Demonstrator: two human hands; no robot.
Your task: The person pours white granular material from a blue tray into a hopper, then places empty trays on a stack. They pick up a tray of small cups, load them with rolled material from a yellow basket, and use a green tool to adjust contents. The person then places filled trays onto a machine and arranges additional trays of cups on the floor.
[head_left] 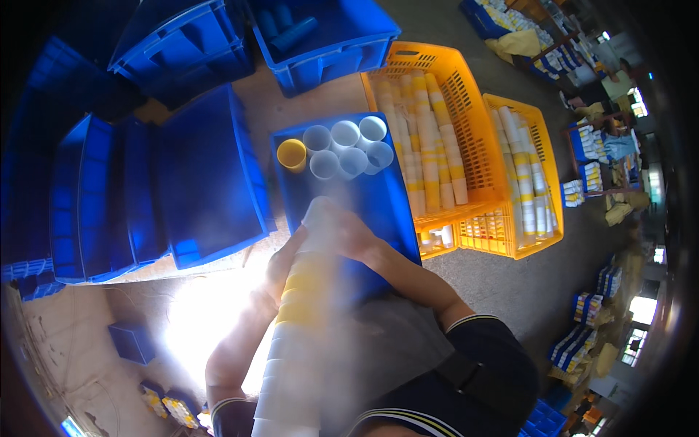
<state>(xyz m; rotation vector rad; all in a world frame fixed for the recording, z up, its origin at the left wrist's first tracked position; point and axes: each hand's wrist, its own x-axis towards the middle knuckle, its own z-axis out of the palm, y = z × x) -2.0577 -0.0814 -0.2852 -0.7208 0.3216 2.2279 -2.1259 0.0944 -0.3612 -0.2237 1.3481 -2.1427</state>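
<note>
The long stack of nested white and yellow cups (297, 291) runs from the frame's centre to its lower edge. Handling it beside the blue bin (395, 218) seems the step in hand; the next move calls for keeping it aligned. The left hand (278, 268) curls around its side; the right hand (354, 237) is at its upper end, too hazy to tell whether pinching.

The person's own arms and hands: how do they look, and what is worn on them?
The left hand and right hand wear no gloves. The left sleeve and right sleeve are short and dark, with pale stripes around their edges.
</note>
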